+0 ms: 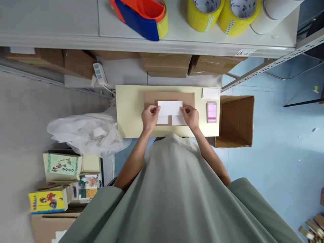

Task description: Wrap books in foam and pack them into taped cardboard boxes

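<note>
A blank white paper slip [169, 108] is stretched between my two hands above a flat brown cardboard piece [152, 97]. My left hand [150, 118] pinches its left edge, and my right hand [190, 118] pinches the right edge. Below the slip, two more white patches, a left one [162, 119] and a right one [178, 120], show on the cardboard with a brown gap between them. Whether the slip touches the cardboard cannot be made out. All of this is on a cream tabletop [129, 111].
At the tabletop's right lie a white card stack [210, 93] and a phone [212, 112] with a lit screen. An open cardboard box [236, 121] stands beyond. Left are a plastic bag [83, 130] and books [48, 200]. A shelf [76, 37] overhead bears a tape dispenser [144, 20] and tape rolls [205, 17].
</note>
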Demonstrator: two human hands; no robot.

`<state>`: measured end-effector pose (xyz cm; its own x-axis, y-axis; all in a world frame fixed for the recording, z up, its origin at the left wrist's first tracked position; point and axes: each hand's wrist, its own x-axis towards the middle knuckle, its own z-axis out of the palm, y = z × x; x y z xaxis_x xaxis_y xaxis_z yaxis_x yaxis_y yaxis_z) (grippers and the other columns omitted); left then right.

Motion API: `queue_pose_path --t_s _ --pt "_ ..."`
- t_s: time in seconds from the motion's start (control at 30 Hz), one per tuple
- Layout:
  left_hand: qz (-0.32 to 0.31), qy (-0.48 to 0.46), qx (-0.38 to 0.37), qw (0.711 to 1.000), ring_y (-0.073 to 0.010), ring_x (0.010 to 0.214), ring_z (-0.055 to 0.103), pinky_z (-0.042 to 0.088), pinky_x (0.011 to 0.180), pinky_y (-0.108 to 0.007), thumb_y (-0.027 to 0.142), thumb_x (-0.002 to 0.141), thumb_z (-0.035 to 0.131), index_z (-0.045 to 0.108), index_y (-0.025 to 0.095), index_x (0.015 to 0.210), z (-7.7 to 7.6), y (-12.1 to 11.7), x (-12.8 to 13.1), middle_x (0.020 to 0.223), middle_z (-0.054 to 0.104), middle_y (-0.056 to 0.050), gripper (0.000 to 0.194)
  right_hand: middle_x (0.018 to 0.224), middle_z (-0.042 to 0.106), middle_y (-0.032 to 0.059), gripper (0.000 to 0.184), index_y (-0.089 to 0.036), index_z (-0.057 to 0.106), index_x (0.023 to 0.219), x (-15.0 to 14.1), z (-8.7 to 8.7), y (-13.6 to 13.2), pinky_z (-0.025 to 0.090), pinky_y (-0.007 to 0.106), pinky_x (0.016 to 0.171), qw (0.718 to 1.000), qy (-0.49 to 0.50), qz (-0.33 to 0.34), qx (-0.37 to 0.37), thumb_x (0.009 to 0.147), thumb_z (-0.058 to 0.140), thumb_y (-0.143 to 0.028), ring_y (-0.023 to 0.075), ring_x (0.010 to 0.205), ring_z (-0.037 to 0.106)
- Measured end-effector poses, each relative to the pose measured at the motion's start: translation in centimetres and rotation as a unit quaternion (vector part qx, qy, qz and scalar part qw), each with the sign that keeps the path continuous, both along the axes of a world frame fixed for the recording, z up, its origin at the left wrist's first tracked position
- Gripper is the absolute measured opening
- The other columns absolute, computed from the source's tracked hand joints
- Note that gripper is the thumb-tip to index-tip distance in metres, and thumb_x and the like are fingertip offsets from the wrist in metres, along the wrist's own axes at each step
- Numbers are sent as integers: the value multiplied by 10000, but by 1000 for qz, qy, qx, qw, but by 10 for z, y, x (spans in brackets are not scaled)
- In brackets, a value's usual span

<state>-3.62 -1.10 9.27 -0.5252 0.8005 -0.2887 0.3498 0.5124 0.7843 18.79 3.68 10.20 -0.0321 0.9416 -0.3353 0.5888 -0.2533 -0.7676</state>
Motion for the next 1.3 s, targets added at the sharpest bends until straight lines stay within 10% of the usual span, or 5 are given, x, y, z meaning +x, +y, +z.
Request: queue_pose_path --t_s 0.37,1.07,1.3 --pt "-53 93 -67 992 -274 985 794 558 932 -359 368 1050 683 808 187 1014 -8 16 2 1041 858 -110 223 1059 840 108 263 -228 738 986 -17 -3 8 585 414 930 988 -148 21 -35 1107 621 -430 301 994 780" --pt "-101 162 -69 979 -348 1149 752 574 1075 -479 436 1096 585 663 201 1060 -8 11 2 1157 775 -192 250 1121 812 123 290 -246 704 1024 -10 12 11 581 444 967 961 -252 85 -75 1146 580 -478 328 1072 757" --pt "-253 177 36 950 -403 1668 411 305 1375 -557 528 1163 369 513 144 1645 8 -4 15 1729 520 -228 632 1763 480 208 598 -133 489 1680 -13 11 -15 349 601 1365 946 -191 241 99 1164 369 -411 395 1676 370"
